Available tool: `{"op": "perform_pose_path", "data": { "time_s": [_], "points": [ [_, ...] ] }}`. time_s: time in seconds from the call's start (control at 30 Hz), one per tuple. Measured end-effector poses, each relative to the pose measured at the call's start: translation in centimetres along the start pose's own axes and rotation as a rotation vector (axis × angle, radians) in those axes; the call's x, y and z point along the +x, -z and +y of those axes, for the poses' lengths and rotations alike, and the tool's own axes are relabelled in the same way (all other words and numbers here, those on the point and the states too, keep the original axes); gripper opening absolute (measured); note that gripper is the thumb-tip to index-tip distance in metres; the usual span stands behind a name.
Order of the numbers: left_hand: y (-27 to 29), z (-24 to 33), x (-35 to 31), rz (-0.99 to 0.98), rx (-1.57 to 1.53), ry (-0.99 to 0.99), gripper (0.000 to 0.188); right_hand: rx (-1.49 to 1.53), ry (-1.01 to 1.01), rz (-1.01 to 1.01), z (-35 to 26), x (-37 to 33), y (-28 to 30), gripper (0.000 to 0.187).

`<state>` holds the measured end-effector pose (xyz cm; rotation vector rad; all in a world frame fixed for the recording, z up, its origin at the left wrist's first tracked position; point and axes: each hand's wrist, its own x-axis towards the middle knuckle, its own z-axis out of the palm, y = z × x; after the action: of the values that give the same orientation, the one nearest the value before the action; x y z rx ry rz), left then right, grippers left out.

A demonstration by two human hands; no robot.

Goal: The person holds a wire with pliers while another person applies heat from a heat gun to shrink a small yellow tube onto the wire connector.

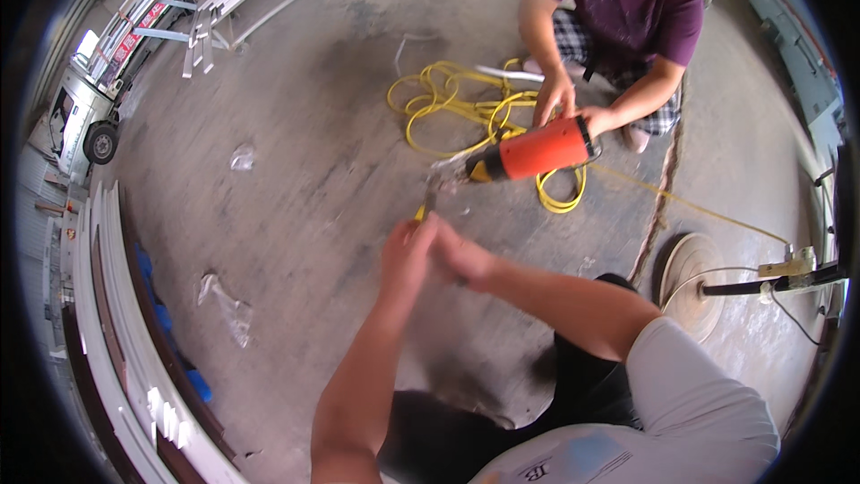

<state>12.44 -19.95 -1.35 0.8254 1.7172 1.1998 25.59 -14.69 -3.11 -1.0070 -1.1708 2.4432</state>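
White shirt (573, 459) nearest, left grip (406, 253) clasps a blurred tool (431, 198), right grip (463, 258) unclear, orange cylinder (542, 150), yellow coils (559, 208) ahead.

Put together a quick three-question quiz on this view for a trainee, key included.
1. Who grips the orange tool?
2. True or false: the yellow line is wound neatly on a reel.
3. The wearer's left hand and right hand are: A) far apart; B) close together; C) both on the orange tool.

Key: 1. The co-worker. 2. False; it lies in loose loops on the floor. 3. B.
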Motion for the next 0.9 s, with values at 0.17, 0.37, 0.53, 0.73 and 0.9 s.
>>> {"op": "perform_pose_path", "data": {
  "time_s": [0.17, 0.37, 0.53, 0.73, 0.9],
  "points": [
    [-0.2, 1.7, -0.9, -0.025, -0.081, 0.02, 0.041, 0.054, -0.01, -0.073, -0.7, -0.2, 0.2, 0.067],
    [-0.6, 2.8, -1.3, -0.043, -0.111, 0.044, 0.038, 0.01, -0.057, -0.038, -1.3, -0.5, 0.3, 0.079],
    [-0.9, 2.5, -0.8, -0.046, -0.134, 0.02, 0.036, 0.007, -0.021, -0.044, -1.4, -0.4, 0.5, 0.077],
    [-0.8, 1.7, -0.5, -0.042, -0.13, -0.011, 0.033, 0.002, -0.023, -0.05, -1.4, -0.3, 0.6, 0.074],
    [-0.6, 1.3, -0.3, -0.036, -0.136, -0.016, 0.031, -0.02, -0.03, -0.049, -1.2, -0.1, 0.6, 0.077]
  ]
}}
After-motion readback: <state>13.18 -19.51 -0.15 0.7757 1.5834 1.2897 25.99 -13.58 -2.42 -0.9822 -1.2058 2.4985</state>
